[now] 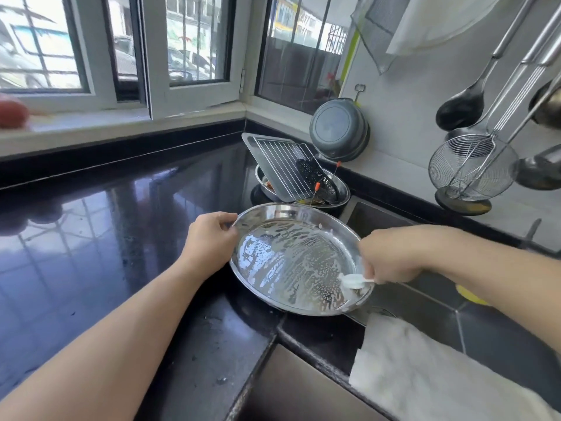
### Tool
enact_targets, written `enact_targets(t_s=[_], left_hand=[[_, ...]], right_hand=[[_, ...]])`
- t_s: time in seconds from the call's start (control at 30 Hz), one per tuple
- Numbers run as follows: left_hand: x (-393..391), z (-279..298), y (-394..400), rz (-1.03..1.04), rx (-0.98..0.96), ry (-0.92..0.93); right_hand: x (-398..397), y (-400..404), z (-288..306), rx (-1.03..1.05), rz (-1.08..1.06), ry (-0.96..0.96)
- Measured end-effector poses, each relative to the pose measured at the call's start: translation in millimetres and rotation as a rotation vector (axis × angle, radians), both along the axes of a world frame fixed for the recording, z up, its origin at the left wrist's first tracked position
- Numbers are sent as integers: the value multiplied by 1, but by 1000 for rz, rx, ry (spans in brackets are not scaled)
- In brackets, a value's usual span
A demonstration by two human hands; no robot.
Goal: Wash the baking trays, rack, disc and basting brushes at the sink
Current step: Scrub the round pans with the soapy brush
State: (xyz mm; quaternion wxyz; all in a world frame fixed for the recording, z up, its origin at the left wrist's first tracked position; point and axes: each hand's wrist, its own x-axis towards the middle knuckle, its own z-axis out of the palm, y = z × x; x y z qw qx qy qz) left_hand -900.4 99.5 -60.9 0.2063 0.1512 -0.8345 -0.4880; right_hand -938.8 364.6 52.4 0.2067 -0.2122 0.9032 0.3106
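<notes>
A round steel baking tray (282,256), streaked with suds, is tilted over the sink's left edge. My left hand (209,238) grips its left rim. My right hand (391,259) holds a soapy white scrubber (352,281) against the tray's lower right inside. Behind, a rectangular tray (258,153) and a wire rack (282,165) lean in a steel bowl (343,196), with a black perforated disc (315,177) and two orange-tipped basting brushes (317,187).
Black glossy counter (106,238) spreads to the left. The sink (394,220) lies to the right, a white cloth (425,369) draped over its front edge. A grey basin (338,129) leans on the wall. Ladles and a wire skimmer (470,168) hang at right.
</notes>
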Motion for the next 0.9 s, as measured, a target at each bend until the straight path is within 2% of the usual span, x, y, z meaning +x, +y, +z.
enact_targets(t_s=[0.07, 0.13, 0.23, 0.3, 0.43, 0.5, 0.53, 0.63, 0.7, 0.73, 0.83, 0.9], left_hand=[[-2, -1, -2, -2, -6, -7], [-4, -2, -3, 2, -13, -20], [-3, -2, -4, 2, -6, -18], [-1, -2, -3, 0, -6, -14], [-3, -2, -1, 17, -9, -9], [-4, -2, -1, 25, -8, -4], [-4, -2, 0, 24, -9, -2], [-4, -2, -1, 16, -15, -1], [-5, -3, -3, 10, -2, 1], [-5, -5, -4, 1, 9, 5], [-7, -8, -7, -39, 27, 17], [-9, -10, -8, -58, 29, 24]], right_hand=[[4, -4, -5, 11, 5, 30], [-3, -8, -12, -19, -21, 160], [-29, -7, -24, -215, -82, 247], [-35, -3, -26, -233, -74, 212], [-14, 3, -8, -36, 45, 25], [-1, -6, 5, 28, 44, -86], [1, -12, 4, 77, 43, -83], [-6, -32, 2, 259, 132, 114], [-23, -41, -1, 184, 146, 346], [-32, -44, -5, 131, 165, 403], [-62, -55, -14, 77, 412, 508], [-74, -65, -14, 117, 600, 527]])
